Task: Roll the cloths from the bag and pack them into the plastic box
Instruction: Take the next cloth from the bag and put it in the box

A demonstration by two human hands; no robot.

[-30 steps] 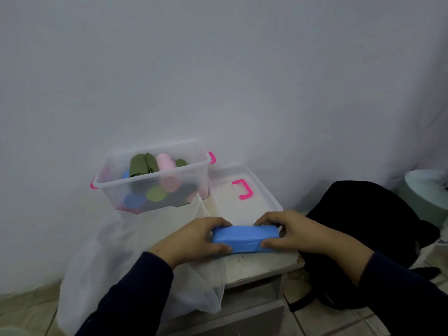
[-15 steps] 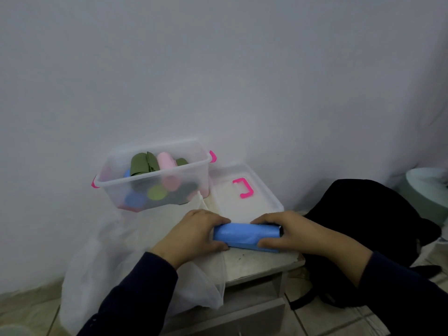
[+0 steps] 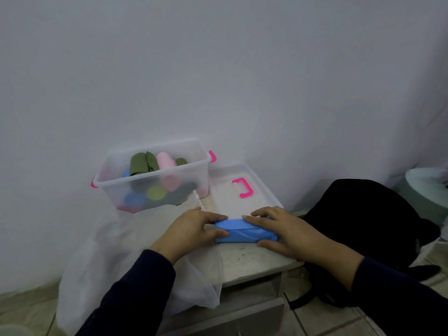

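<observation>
A blue cloth, rolled into a short bar, lies on the small white table. My left hand grips its left end, fingers over the top and thumb at the front. My right hand covers its right end, fingers curled over it. The clear plastic box with pink latches stands at the back left, holding several rolled cloths in green, pink and blue. A thin white bag hangs over the table's left side under my left forearm.
The box's lid with a pink handle lies flat right of the box. A black backpack sits on the floor to the right, with a pale round object beyond it. A white wall stands close behind.
The blue cloth has been rolled tighter and lies a little further forward. Both hands have kept hold of its ends, with the right fingers now further over the top.
</observation>
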